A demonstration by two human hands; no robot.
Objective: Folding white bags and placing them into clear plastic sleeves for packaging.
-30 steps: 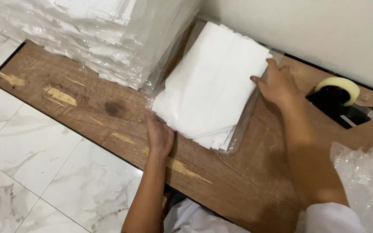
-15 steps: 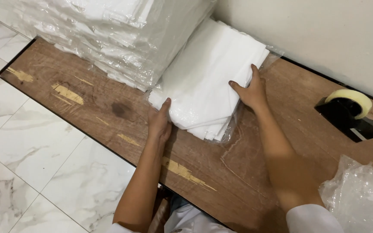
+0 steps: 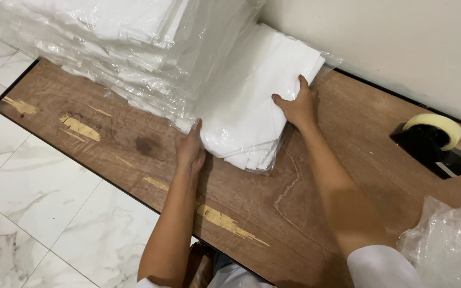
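A flat pack of white folded sheets in clear plastic (image 3: 251, 101) lies on a worn wooden board (image 3: 348, 181), pushed up against a tall pile of similar wrapped packs (image 3: 129, 48). My left hand (image 3: 189, 148) holds the pack's near corner, fingers curled under its edge. My right hand (image 3: 294, 106) grips the pack's right edge with the thumb on top. The far end of the pack is partly hidden under the pile's loose plastic.
A black tape dispenser with a roll of clear tape (image 3: 436, 144) sits at the board's right. Crumpled clear plastic (image 3: 449, 245) lies at the lower right. A pale wall (image 3: 401, 42) runs behind the board. White marble floor tiles (image 3: 43, 202) lie left.
Both hands have slid the wrapped pack leftwards and back, until it meets the tall pile. The view has shifted with them.
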